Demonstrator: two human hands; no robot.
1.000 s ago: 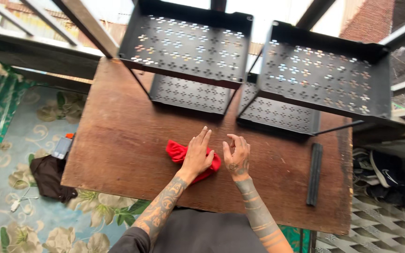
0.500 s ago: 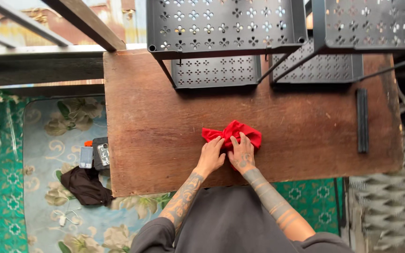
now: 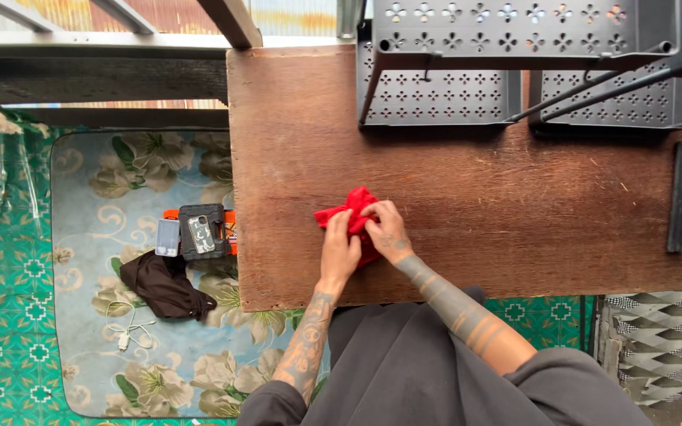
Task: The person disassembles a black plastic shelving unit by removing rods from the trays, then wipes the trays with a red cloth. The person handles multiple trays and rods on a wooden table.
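A crumpled red cloth [image 3: 349,207] lies on a brown wooden table [image 3: 483,197], near its front left part. My left hand [image 3: 341,254] presses flat on the cloth's near side. My right hand [image 3: 388,230] rests on the cloth's right part, fingers pinching its folds. Both forearms reach in from below. Part of the cloth is hidden under my hands.
Two dark perforated metal racks [image 3: 444,79] [image 3: 617,95] stand at the table's far side. A black bar [image 3: 679,196] lies at the right. On the floral mat [image 3: 112,260] left of the table lie a dark cloth [image 3: 163,288], a phone case [image 3: 200,231] and a white cable.
The view has swung so the table fills the right and the mat the left. Both hands stay on the red cloth, gathering it; my right hand has gone from hovering to gripping it.
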